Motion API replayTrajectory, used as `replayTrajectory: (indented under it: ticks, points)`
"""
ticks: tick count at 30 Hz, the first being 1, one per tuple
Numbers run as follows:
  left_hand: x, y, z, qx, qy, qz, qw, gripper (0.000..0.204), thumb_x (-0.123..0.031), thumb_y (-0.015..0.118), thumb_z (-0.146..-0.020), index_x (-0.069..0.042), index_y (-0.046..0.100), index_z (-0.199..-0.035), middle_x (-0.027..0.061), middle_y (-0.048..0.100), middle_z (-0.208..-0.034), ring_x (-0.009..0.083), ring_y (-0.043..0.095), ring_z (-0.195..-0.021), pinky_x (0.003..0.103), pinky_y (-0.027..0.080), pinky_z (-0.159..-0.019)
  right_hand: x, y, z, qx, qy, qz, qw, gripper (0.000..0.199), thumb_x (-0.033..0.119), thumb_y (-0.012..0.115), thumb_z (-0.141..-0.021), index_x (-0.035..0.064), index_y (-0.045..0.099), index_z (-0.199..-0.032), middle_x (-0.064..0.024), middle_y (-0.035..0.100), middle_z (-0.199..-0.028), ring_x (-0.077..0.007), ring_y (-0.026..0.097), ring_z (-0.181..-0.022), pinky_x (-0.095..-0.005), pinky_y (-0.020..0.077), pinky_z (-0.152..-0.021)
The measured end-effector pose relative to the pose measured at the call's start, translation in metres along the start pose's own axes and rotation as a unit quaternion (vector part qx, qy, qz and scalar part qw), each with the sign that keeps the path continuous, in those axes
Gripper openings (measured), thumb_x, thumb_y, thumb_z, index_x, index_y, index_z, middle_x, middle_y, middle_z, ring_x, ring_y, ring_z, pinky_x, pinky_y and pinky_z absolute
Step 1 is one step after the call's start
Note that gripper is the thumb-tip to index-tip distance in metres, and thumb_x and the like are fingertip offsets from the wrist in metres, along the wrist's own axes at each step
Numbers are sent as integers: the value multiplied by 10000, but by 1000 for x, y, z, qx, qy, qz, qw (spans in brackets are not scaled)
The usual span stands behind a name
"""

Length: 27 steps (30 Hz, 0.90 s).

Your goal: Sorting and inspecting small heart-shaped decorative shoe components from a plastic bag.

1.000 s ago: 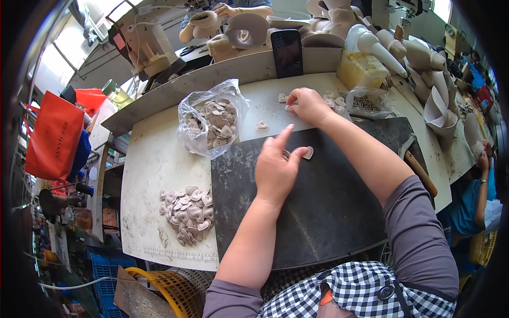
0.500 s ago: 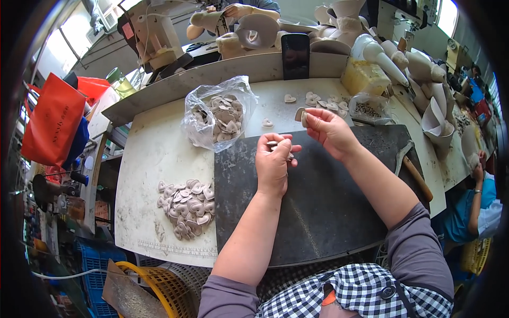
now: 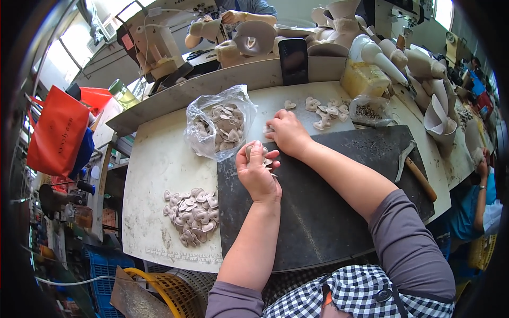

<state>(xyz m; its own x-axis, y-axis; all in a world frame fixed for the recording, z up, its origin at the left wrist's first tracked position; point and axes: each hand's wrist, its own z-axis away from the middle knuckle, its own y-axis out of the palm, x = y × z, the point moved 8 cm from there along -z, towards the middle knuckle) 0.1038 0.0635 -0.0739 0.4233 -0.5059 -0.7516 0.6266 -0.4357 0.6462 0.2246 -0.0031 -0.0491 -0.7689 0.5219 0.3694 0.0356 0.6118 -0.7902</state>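
Observation:
Several small beige heart-shaped patches [image 3: 249,152] lie in my left hand [image 3: 258,172], which is held palm up with its fingers curled round them and the thumb on top. Beyond it, my right hand [image 3: 290,133] reaches down to the table, its fingertips closed on one heart-shaped patch [image 3: 268,129] by the far edge of the black mat [image 3: 302,212]. The fingers partly hide that patch. Just past my left hand stands a clear plastic bag [image 3: 197,135] full of the same patches. A loose pile of patches [image 3: 193,214] rests on the pale table [image 3: 143,175] at the left.
More hearts [image 3: 330,110] are spread at the far right, near a small bag of metal bits [image 3: 367,112]. A hammer [image 3: 419,177] lies on the mat's right side. A dark phone [image 3: 293,61] leans on the back rail. Another person's hands [image 3: 233,17] work beyond it.
My right hand has moved left and down to the table from beside the left hand. Another heart now lies at the near side of the far-right group. My left hand has shifted slightly left and nearer.

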Motion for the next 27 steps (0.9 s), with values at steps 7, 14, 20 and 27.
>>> replayTrajectory:
  ticks: [7, 14, 20, 27]
  points:
    - [14, 15, 10, 58, -65, -63, 994, 215, -35, 597, -882, -24, 585, -1097, 85, 622, -1035, 192, 670, -882, 237, 493, -550, -55, -22, -44, -46, 30, 48, 997, 111, 162, 665, -801, 60, 666, -846, -111, 632, -937, -307, 600, -926, -404, 478, -832]
    - [23, 11, 5, 72, -102, -8, 992, 282, -58, 557, -914, -30, 543, -1194, 101, 580, -1180, 230, 625, -1039, 327, 566, -755, -39, -17, -22, 8, -57, -14, 998, 79, 111, 629, -805, 42, 592, -816, -141, 635, -837, -336, 615, -857, -413, 494, -759]
    - [29, 17, 9, 100, -138, 77, 982, 424, -46, 546, -921, -83, 470, -1336, 89, 530, -1237, 177, 572, -1092, 348, 545, -848, -6, -51, 33, -44, 36, -324, 944, 87, 34, 683, -828, -11, 634, -885, -59, 632, -866, -116, 637, -836, -259, 533, -749]
    - [-14, 8, -9, -15, -3, -44, 999, 227, -68, 606, -892, -96, 558, -1112, 54, 583, -990, 138, 601, -796, 267, 530, -559, 5, -103, 75, -27, -3, -251, 968, 277, 29, 644, -840, 44, 653, -1117, -126, 618, -1220, -240, 596, -1116, -347, 463, -943]
